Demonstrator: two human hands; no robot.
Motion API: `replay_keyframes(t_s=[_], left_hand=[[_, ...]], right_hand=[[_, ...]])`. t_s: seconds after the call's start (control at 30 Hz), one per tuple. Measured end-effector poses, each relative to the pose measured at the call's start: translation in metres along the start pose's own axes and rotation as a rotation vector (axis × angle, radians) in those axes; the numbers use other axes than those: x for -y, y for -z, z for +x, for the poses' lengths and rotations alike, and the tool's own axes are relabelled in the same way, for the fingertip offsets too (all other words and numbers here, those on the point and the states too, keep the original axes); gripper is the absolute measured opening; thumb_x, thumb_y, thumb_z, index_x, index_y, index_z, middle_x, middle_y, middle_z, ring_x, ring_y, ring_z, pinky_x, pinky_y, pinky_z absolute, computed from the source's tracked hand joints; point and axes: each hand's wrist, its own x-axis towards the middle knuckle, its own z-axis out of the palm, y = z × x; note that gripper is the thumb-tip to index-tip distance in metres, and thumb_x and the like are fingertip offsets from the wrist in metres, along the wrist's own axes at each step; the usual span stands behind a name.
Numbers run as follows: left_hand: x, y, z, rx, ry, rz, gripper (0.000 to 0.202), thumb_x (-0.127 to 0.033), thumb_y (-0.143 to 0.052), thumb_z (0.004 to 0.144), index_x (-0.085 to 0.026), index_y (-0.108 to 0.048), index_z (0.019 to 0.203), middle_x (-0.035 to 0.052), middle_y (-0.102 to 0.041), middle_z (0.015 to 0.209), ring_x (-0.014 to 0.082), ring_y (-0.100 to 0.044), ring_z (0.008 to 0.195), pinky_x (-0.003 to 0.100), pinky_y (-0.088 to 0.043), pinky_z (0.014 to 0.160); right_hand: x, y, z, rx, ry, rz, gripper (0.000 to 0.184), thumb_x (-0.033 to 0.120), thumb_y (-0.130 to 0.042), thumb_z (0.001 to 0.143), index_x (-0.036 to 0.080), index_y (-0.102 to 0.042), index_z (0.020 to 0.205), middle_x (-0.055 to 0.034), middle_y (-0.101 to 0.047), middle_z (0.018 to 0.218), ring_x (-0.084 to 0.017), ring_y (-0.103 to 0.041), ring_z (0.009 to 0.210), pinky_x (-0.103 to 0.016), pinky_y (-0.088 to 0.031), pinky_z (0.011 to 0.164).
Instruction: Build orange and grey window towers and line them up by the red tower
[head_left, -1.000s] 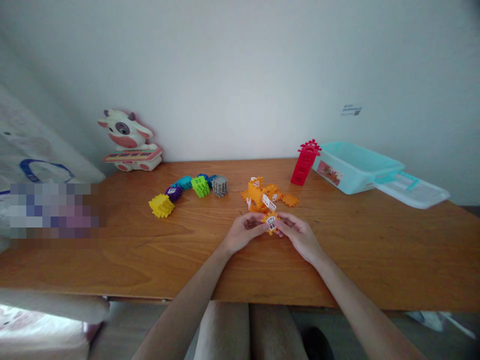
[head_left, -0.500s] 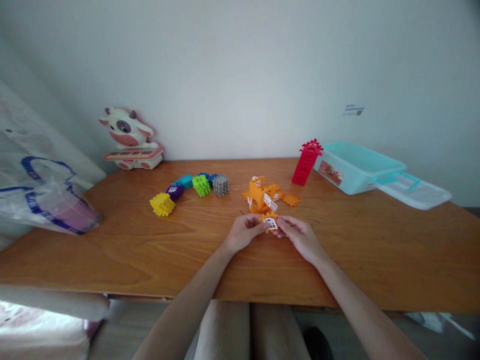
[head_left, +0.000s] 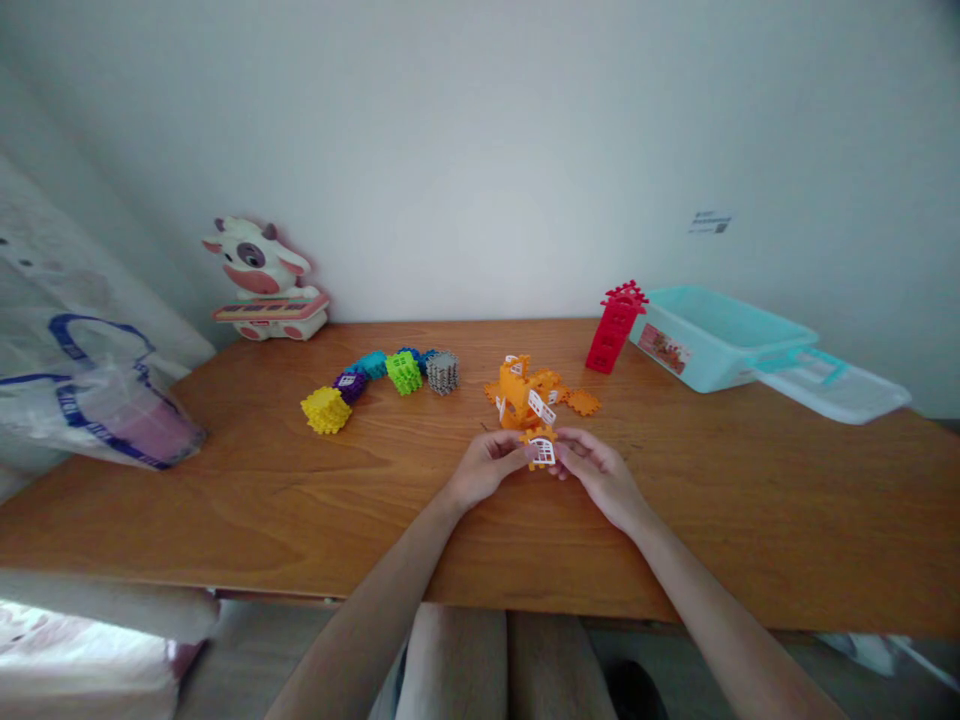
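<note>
My left hand (head_left: 484, 467) and my right hand (head_left: 596, 472) meet over the wooden table (head_left: 300, 500), both pinching a small orange toy tile with a white window (head_left: 541, 447) between their fingertips. Just beyond the hands stands a partly built orange block structure (head_left: 521, 392), with loose orange tiles (head_left: 581, 401) lying flat to its right.
A curved row of yellow, purple, teal, green, blue and grey block stacks (head_left: 382, 378) lies left of centre. A red block tower (head_left: 613, 327) leans by a teal plastic bin (head_left: 712, 335) with its lid (head_left: 836, 388). A cow toy (head_left: 259, 282) and a plastic bag (head_left: 90, 400) sit left.
The tile in my fingers has turned slightly and its white window now faces me; both hands stay in nearly the same place.
</note>
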Motion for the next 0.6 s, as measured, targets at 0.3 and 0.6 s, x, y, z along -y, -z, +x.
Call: replay_keyframes(t_s=[0.3, 0.6], left_hand=[[0.006, -0.010, -0.006, -0.263, -0.157, 0.226, 0.041, -0.057, -0.062, 0.086, -0.017, -0.070, 0.092, 0.0034, -0.070, 0.083, 0.0145, -0.058, 0.069, 0.027, -0.046, 0.067], [-0.012, 0.019, 0.016, -0.664, -0.785, 0.621, 0.027, -0.037, -0.063, 0.089, -0.020, -0.056, 0.108, 0.0100, -0.058, 0.106, 0.0227, -0.054, 0.100, 0.035, -0.044, 0.085]], right_hand=[[-0.004, 0.003, 0.000, -0.078, 0.017, 0.109, 0.035, 0.048, -0.082, 0.072, 0.020, -0.067, 0.089, -0.0034, -0.072, 0.082, -0.016, -0.063, 0.064, -0.030, -0.050, 0.061], [0.000, 0.009, 0.000, -0.225, 0.087, 0.199, 0.038, 0.049, -0.084, 0.067, 0.024, -0.062, 0.085, -0.0024, -0.070, 0.079, -0.017, -0.061, 0.062, -0.032, -0.050, 0.056]])
